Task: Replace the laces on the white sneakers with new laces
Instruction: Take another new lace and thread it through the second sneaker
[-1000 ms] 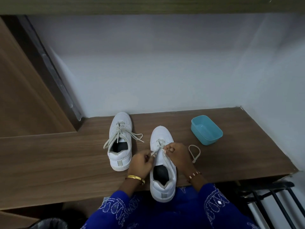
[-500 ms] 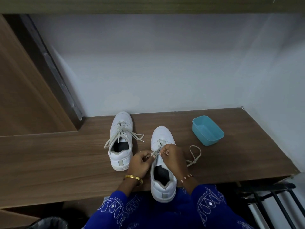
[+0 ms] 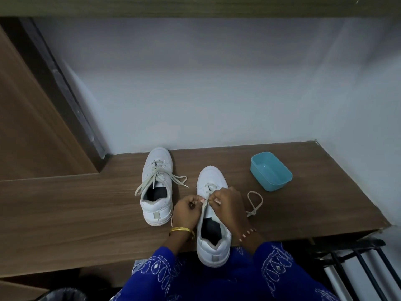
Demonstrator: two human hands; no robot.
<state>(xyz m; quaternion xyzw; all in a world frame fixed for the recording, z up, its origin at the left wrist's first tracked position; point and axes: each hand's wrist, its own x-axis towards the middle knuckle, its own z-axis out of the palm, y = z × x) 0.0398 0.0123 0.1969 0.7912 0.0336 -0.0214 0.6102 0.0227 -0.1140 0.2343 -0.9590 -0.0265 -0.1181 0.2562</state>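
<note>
No text, label, brand, number or sign can be read anywhere; the grey heel tabs (image 3: 156, 216) on the white sneakers are seen blank.

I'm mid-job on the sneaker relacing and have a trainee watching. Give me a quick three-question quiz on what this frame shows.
1. True or false: the blue plastic tub holds a coiled lace.
2. Which sneaker are the left hand and right hand working on: A) the far sneaker by the wall, B) the near sneaker overhanging the wooden counter edge?
3. What lies on the counter between the near sneaker and the tub?

Key
1. False; it looks empty.
2. B; both hands pinch the lace over its eyelets.
3. A loose loop of lace.
</note>
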